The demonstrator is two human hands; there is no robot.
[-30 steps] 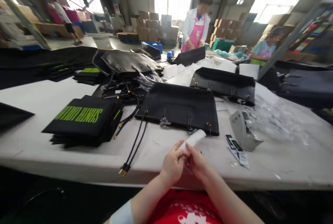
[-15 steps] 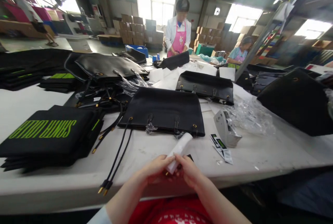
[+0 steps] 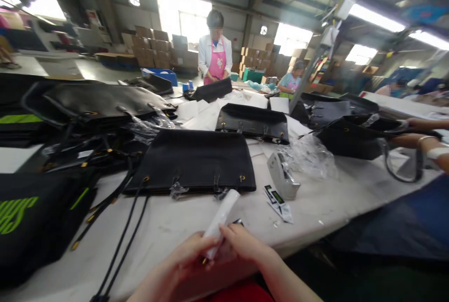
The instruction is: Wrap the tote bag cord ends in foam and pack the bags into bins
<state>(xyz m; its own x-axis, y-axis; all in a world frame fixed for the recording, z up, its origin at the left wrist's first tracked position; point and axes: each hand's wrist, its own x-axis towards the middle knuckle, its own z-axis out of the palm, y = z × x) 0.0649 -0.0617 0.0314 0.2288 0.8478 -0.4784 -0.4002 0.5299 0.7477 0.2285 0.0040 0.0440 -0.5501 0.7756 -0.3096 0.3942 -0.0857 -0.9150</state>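
A white rolled-up wrap [image 3: 224, 208], perhaps paper, slants up from between my hands, above the table's front edge. My left hand [image 3: 191, 249] is closed round its lower end, thumb on top. From the other side my right hand [image 3: 243, 245] pinches the same wrap. A small gold tip [image 3: 204, 261] pokes out below; what else is inside is hidden. A dark tag-like piece [image 3: 238, 222] shows just behind my right fingers. Beyond the hands a black bag [image 3: 196, 159] lies flat, with brass eyelets, plastic-wrapped handle ends and black cords [image 3: 122, 241] hanging toward me.
Black pouches with green lettering [image 3: 38, 217] are stacked at left, near more black bags [image 3: 94, 98]. A tape dispenser [image 3: 283, 178], small tags [image 3: 278, 203] and crumpled clear plastic [image 3: 312, 154] lie to the right. A co-worker's arms [image 3: 426, 140] handle a bag at far right.
My view has turned to the right, so the table's contents sit further left. A co-worker's arms have come into sight at right. Both hands still grip the white wrap.
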